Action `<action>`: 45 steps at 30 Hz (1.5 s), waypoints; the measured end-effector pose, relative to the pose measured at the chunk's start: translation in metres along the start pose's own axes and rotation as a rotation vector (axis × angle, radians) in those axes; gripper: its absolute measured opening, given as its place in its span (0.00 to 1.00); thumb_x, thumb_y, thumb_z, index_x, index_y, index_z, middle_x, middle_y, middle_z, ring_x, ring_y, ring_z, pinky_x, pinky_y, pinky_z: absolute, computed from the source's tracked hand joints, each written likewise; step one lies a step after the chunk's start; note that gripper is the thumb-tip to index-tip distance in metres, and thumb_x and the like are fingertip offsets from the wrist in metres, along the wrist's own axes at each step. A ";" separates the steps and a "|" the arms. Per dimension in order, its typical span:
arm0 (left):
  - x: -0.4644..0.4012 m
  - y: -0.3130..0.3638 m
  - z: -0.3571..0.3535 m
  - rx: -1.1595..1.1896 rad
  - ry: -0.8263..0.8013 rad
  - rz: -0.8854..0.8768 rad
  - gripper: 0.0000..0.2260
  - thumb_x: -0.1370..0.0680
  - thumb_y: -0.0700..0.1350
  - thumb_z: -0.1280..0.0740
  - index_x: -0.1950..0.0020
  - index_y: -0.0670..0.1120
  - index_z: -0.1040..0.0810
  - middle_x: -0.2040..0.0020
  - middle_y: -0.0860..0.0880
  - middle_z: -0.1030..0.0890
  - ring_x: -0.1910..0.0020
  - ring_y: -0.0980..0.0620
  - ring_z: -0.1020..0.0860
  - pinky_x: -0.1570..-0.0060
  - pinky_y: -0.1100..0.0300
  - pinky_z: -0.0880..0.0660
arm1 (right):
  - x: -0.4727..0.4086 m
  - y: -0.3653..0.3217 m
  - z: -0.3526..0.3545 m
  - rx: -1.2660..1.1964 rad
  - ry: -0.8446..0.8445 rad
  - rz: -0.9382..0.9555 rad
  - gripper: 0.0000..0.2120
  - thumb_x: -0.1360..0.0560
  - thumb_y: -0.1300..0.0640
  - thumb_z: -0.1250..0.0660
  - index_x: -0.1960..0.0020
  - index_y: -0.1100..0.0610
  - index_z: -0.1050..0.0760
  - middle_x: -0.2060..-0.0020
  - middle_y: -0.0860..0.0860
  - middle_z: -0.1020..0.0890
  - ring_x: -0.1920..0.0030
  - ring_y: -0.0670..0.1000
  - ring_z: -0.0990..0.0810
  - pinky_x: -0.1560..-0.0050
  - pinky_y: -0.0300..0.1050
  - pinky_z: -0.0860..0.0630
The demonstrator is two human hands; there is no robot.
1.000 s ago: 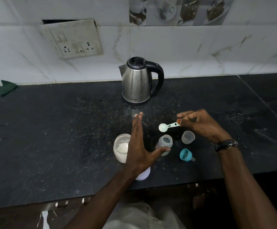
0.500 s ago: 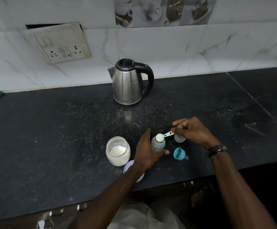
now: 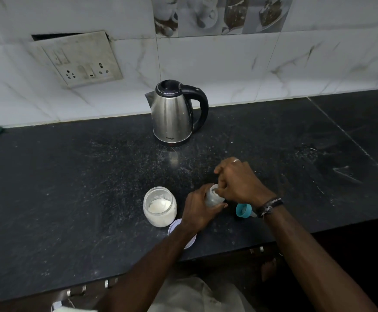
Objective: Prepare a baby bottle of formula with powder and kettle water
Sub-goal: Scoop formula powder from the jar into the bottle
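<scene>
a: white lid (image 3: 184,230) nearest the counter edge, partly under the left forearm, lying flat on the black counter (image 3: 70,199).

b: and just past it the left hand (image 3: 197,210) is wrapped round the little clear bottle (image 3: 212,198), holding it upright on the counter.

a: right hand (image 3: 237,181) sits right over the bottle's mouth, fingers curled down at the opening. it looks pinched on something, but what it holds is hidden, so i can't tell.

b: open jar (image 3: 159,206) of white powder stands just left of the bottle. teal collar (image 3: 243,210) lies on its side just right of it, by the wrist.

a: the risk, i'd say: that mouth is narrow. tip anything in off-centre and powder goes on the counter, and the count of scoops goes wrong.

b: the bottle is light too. a nudge from the right hand could topple it if the left lets go.

a: farther back, the steel kettle (image 3: 174,113) by the wall, lid down, handle to the right, well apart from both hands. hot water into a small bottle, held that close, could splash the fingers.

b: writing? small dark lettering low on the kettle, seems to read "milton". nothing else legible.
</scene>
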State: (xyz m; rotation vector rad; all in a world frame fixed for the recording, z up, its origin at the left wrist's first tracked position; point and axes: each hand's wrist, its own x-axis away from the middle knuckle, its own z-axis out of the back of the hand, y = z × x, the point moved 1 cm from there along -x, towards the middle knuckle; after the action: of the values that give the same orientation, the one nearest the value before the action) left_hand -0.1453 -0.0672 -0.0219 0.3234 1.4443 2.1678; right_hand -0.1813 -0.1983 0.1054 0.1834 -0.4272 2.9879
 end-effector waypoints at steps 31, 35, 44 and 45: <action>-0.004 -0.009 -0.002 -0.022 -0.004 -0.037 0.28 0.35 0.60 0.24 0.40 0.48 0.20 0.47 0.51 0.15 0.49 0.55 0.17 0.48 0.49 0.20 | -0.008 -0.009 0.002 -0.118 -0.111 -0.092 0.08 0.34 0.57 0.24 0.69 0.53 0.21 0.46 0.42 0.22 0.32 0.49 0.35 0.34 0.56 0.36; -0.004 -0.010 -0.003 -0.025 0.000 -0.047 0.28 0.35 0.57 0.22 0.38 0.48 0.21 0.45 0.51 0.15 0.47 0.55 0.17 0.45 0.51 0.20 | -0.009 -0.007 0.003 -0.054 -0.071 -0.137 0.05 0.34 0.55 0.24 0.64 0.54 0.20 0.43 0.47 0.23 0.33 0.52 0.35 0.36 0.55 0.37; -0.004 -0.008 -0.002 -0.030 -0.002 -0.039 0.28 0.34 0.58 0.22 0.39 0.48 0.20 0.46 0.52 0.15 0.48 0.56 0.17 0.47 0.51 0.20 | -0.010 -0.007 0.002 -0.117 -0.096 -0.077 0.10 0.35 0.56 0.24 0.72 0.51 0.23 0.51 0.42 0.22 0.34 0.49 0.32 0.37 0.55 0.36; -0.005 -0.008 -0.002 -0.031 -0.005 -0.035 0.27 0.34 0.57 0.22 0.39 0.48 0.20 0.46 0.52 0.15 0.48 0.56 0.17 0.47 0.51 0.20 | -0.010 -0.005 0.001 -0.154 -0.102 -0.081 0.12 0.35 0.56 0.24 0.73 0.51 0.24 0.52 0.41 0.22 0.34 0.48 0.31 0.36 0.56 0.35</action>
State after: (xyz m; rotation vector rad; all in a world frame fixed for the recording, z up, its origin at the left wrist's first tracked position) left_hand -0.1401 -0.0687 -0.0291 0.2898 1.4021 2.1574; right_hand -0.1702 -0.1943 0.1062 0.3305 -0.6422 2.8593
